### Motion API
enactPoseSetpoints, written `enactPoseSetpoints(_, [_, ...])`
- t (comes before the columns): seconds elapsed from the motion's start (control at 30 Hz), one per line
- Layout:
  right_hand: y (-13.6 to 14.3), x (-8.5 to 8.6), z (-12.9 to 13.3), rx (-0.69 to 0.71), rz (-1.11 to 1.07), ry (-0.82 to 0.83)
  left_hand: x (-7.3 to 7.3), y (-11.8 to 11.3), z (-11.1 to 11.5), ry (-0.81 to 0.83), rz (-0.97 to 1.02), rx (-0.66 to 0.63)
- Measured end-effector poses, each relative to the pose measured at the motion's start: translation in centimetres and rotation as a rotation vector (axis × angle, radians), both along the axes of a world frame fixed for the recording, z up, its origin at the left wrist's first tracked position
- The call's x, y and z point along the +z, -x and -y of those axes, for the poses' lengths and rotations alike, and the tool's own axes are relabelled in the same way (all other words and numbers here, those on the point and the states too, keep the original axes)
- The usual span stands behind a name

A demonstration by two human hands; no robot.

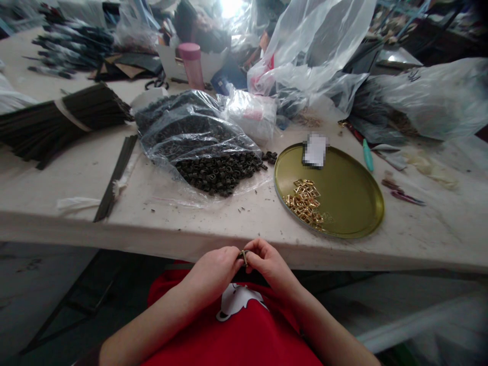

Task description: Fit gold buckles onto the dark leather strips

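A small dark strap piece with a gold-coloured metal frame sits between the fingertips of both hands, at the front edge of the long table with a whitish cover, about midway along the part in view. The left hand has its thumb and fingers closed on the piece from the left; the right hand pinches it from the right, thumb and forefinger together. The frame's long side seems to run away from the body, across the line joining the two hands; which finger bears on which part is too small to tell. Ahead and to the right, close to the front edge, lies a round olive-gold metal tray, with a heap of gold rectangular buckles by its left rim, nearer the right hand. Straight ahead, dark brown small loops spill from a clear plastic bag.
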State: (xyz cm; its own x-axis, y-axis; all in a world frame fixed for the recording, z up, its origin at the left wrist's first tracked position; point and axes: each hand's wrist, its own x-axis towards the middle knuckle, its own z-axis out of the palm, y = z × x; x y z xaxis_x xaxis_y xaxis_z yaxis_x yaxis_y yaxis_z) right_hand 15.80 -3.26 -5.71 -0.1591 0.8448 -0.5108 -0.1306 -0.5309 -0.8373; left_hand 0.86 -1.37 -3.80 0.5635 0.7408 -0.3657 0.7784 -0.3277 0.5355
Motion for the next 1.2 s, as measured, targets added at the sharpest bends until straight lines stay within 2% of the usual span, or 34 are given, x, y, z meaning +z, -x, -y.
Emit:
enactPoseSetpoints(0.13, [-0.1,0.2,0.2,-0.016,-0.046,-0.005,-0.1,0.0,0.0,-0.028,-0.030,0.012])
enactPoseSetpoints(0.3, [-0.3,0.0,0.6,-0.037,-0.149,0.000,0.7,0.2,0.2,-0.035,0.042,0.051])
enactPoseSetpoints(0.47, [-0.4,-0.1,1.1,-0.046,-0.058,-0.121,1.1,0.3,0.4,-0.034,0.049,0.084])
enactPoseSetpoints(0.67, [0.2,-0.7,2.0,-0.154,0.081,-0.277,1.2,0.0,0.4,0.032,0.093,0.120])
enactPoseSetpoints(0.83, [0.4,-1.4,2.3,-0.097,0.316,-0.503,1.2,-0.1,0.6,0.100,0.167,0.184])
enactPoseSetpoints(1.0, [0.3,-1.5,2.1,-0.003,0.540,-0.890,0.6,0.2,0.6,0.148,0.253,0.257])
enactPoseSetpoints(1.2, [0.3,-1.7,1.9,0.068,0.722,-1.085,0.9,0.3,0.3,0.199,0.254,0.252])
